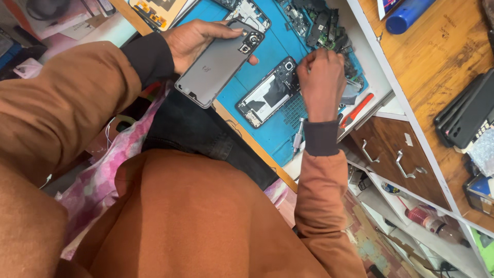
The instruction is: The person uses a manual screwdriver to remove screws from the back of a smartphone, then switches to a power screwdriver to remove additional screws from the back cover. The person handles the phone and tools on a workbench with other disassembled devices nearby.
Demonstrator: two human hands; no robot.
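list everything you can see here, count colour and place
phone back cover: 1, grey, held over the mat's left edge
opened phone: 1, black and silver insides, on the mat
work mat: 1, blue, on the bench
small phone parts: several, dark, top of the mat
screwdriver: 1, red handle, right of the mat
metal tool: 1, silver, mat's lower edge
drawer handles: 2, silver, brown drawers
bottle: 1, blue, wooden top
left hand: grips the back cover
right hand: closed, on the opened phone's top end
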